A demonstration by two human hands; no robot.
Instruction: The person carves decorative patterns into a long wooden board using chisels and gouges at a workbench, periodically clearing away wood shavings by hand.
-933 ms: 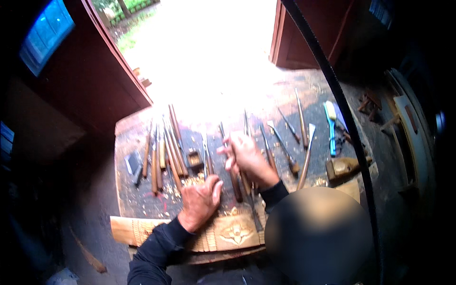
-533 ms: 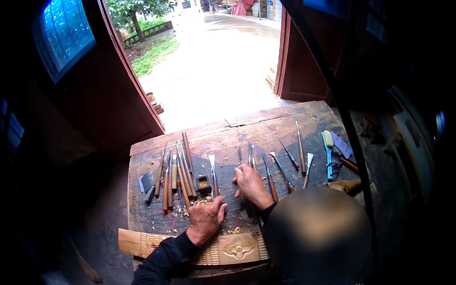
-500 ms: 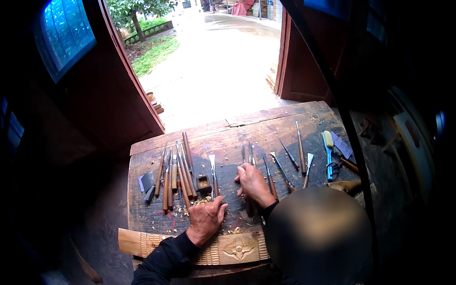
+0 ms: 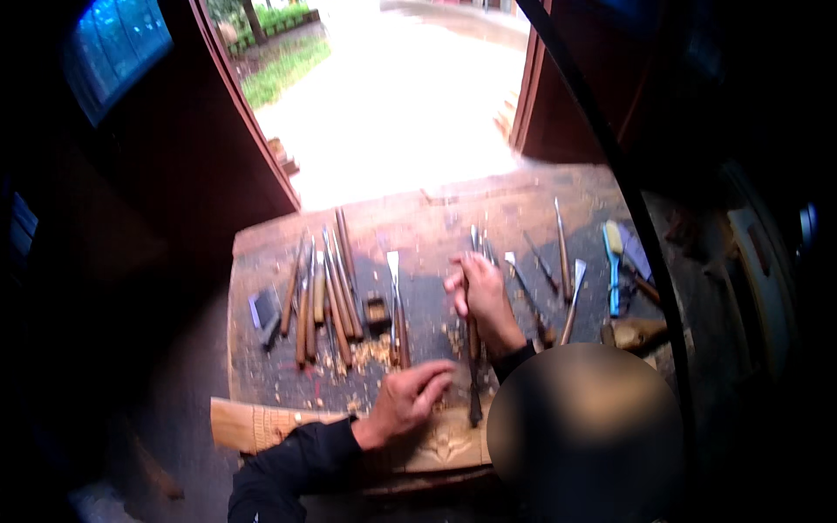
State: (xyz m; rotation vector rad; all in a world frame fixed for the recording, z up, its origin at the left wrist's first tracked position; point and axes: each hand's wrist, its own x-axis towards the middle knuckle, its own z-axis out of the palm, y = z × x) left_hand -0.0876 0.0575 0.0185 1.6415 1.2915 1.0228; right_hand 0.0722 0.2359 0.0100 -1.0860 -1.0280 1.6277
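Note:
My right hand [image 4: 485,301] is closed around a dark-handled carving chisel [image 4: 474,375], whose lower end points down toward the carved board. Motion blur hides the chisel's finer shape. My left hand [image 4: 410,403] hovers over the board's far edge with fingers stretched toward the chisel, apart from it and holding nothing. Along the bench's near edge lies the pale wooden board [image 4: 234,424], with ridged bands and a flower relief [image 4: 445,443]. Just beyond my left hand is a flat-bladed chisel [image 4: 394,288]. Another flat chisel [image 4: 514,270] lies right of my right hand.
Several wooden-handled chisels [image 4: 321,305] lie at left beside a small dark box [image 4: 377,309] and wood shavings [image 4: 370,350]. A blue brush [image 4: 614,270] and a wooden mallet-like piece [image 4: 635,334] lie at right. A dark blurred round shape [image 4: 582,436] covers the lower right.
My right hand has lifted a chisel from the bench and turned it toward the board. My left hand has moved right and nearer, its fingers extended. The view has tilted down slightly.

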